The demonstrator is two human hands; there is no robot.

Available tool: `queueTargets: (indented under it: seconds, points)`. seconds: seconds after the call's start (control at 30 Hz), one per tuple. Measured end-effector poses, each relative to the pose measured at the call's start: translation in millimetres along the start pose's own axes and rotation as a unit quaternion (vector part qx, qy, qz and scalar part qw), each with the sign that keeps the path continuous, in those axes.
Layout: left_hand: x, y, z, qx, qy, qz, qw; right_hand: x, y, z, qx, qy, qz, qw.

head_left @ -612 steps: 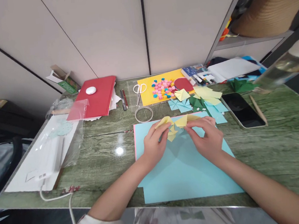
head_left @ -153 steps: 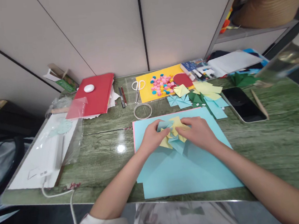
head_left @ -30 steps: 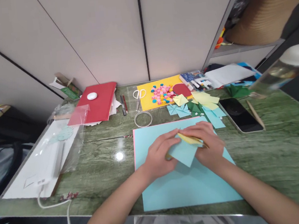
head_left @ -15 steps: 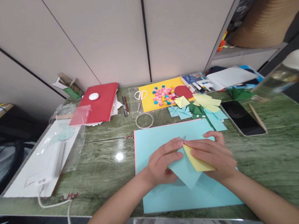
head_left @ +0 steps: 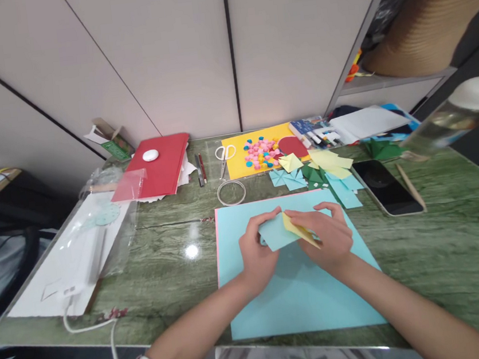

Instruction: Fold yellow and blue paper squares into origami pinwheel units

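Note:
My left hand (head_left: 260,252) grips a light blue folded paper (head_left: 278,233) by its left side, thumb below and fingers at the top edge. A yellow folded paper (head_left: 299,230) meets its right side, and my right hand (head_left: 327,237) pinches it. The two papers touch at the top; whether one is tucked into the other I cannot tell. Both hands are raised over a large light blue sheet (head_left: 305,304) with a pink edge showing underneath. Just beyond lie blue folded pieces (head_left: 288,179), yellow folded pieces (head_left: 330,162) and green folded pieces (head_left: 315,176).
Scissors (head_left: 223,159) and a clear ring of tape (head_left: 231,193) lie behind the sheet. Small coloured balls (head_left: 262,154) rest on yellow paper (head_left: 234,171). A phone (head_left: 387,188) is to the right, near a bottle (head_left: 453,120). A red folder (head_left: 162,168) and white power strip (head_left: 86,260) are left.
Both hands have lifted the folded papers and tilted them, so the blue one now points left rather than down. The yellow one is seen nearly edge-on.

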State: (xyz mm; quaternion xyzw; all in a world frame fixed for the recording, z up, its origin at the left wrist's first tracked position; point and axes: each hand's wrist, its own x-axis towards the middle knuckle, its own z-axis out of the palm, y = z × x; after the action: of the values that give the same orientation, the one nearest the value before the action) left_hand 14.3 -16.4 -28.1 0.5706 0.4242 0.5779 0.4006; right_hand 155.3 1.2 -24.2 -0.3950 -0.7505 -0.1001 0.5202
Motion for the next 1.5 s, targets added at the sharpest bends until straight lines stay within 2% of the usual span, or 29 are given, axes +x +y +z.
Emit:
queueTargets:
  seconds: [0.1, 0.33, 0.43, 0.5, 0.57, 0.7, 0.83, 0.93, 1.1, 1.37, 1.5]
  points:
    - [2.2, -0.1, -2.5, 0.009, -0.007, 0.0, 1.0, -0.5, -0.1, 1.5, 0.001, 0.005, -0.004, 1.0]
    - [0.1, -6.6, -5.2, 0.024, -0.023, 0.087, 0.996, -2.1, -1.4, -1.8, 0.041, 0.014, 0.015, 0.999]
    - [1.4, -9.4, -6.2, 0.034, -0.019, 0.106, 0.994, -3.6, -1.4, -1.1, 0.045, 0.003, 0.033, 0.998]
    - [3.7, -10.2, -6.1, 0.049, -0.018, 0.083, 0.995, -4.9, -0.8, 1.4, 0.037, -0.005, 0.056, 0.998]
    - [7.8, -9.7, -5.2, 0.079, -0.017, 0.03, 0.996, -6.0, 0.5, 5.0, 0.014, -0.024, 0.099, 0.995]
    - [20.0, -7.3, -4.1, 0.157, -0.017, -0.07, 0.985, -6.5, 4.3, 12.2, -0.031, -0.106, 0.193, 0.975]
    - [29.6, -8.5, -8.5, 0.234, -0.04, -0.095, 0.967, -5.0, 7.3, 16.0, -0.044, -0.181, 0.224, 0.957]
    - [31.2, -12.9, -13.2, 0.275, -0.073, -0.072, 0.956, -3.8, 7.3, 16.8, -0.042, -0.217, 0.23, 0.948]
    - [29.2, -18.1, -16.8, 0.314, -0.095, 0.001, 0.945, -4.0, 5.6, 16.3, -0.032, -0.199, 0.235, 0.951]
    - [25.7, -19.1, -15.8, 0.371, -0.109, 0.022, 0.922, -9.0, 9.1, 17.3, -0.034, -0.175, 0.187, 0.966]
    - [25.2, -20.2, -15.6, 0.359, -0.118, 0.036, 0.925, -8.7, 8.7, 17.2, -0.043, -0.177, 0.189, 0.965]
